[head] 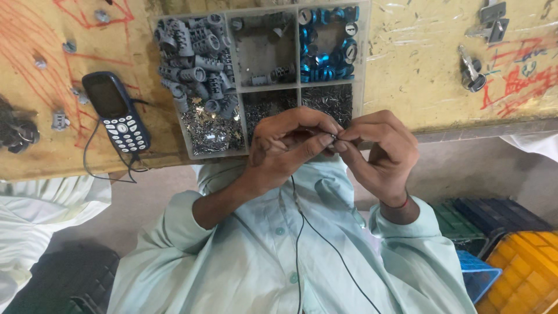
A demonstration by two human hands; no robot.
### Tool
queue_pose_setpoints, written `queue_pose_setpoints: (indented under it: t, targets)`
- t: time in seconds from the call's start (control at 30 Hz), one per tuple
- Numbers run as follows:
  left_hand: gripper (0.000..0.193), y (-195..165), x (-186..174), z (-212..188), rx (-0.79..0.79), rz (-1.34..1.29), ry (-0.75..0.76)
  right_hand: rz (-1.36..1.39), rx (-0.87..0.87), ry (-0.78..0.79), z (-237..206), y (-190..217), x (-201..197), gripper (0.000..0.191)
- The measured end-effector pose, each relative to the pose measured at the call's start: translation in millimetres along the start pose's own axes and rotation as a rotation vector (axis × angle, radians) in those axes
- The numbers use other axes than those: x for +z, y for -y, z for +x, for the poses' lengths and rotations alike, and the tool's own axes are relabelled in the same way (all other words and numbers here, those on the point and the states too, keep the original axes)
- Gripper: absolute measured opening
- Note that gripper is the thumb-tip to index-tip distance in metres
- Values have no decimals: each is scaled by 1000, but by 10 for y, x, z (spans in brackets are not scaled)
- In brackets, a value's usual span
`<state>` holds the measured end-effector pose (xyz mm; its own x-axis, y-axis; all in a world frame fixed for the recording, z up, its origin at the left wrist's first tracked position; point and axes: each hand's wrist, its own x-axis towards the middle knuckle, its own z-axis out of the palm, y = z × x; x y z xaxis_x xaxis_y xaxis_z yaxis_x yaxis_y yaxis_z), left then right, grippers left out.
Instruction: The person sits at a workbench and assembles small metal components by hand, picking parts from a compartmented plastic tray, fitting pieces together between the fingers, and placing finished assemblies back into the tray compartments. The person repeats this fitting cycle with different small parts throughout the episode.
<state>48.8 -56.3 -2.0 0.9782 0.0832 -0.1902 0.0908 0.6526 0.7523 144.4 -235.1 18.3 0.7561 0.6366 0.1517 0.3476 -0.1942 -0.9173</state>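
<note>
Both hands' grip (334, 138) pinches tiny metal part, axis approx. left-right, over tray (244, 154).

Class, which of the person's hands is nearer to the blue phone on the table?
Left. The left hand is to the right of the phone, past the parts tray. The right hand lies farther right still, its fingertips meeting the left's on a small part.

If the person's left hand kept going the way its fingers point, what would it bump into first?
The left hand points straight at the right hand; they already meet around a tiny shiny metal part pinched between them.
</note>
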Motion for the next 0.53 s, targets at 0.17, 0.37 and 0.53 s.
queue_pose_setpoints:
  t: [0.17,0.37,0.53]
  targets:
    - [13,-84,-4,12,-41,-20,0,4,27,15,10,29,-8,21]
    - [13,-46,-36,-11,-24,96,-26,18,23,14,14,1,25,23]
    - [12,100,-701,230,-25,98,-30,26,10,21,5,-32,36,25]
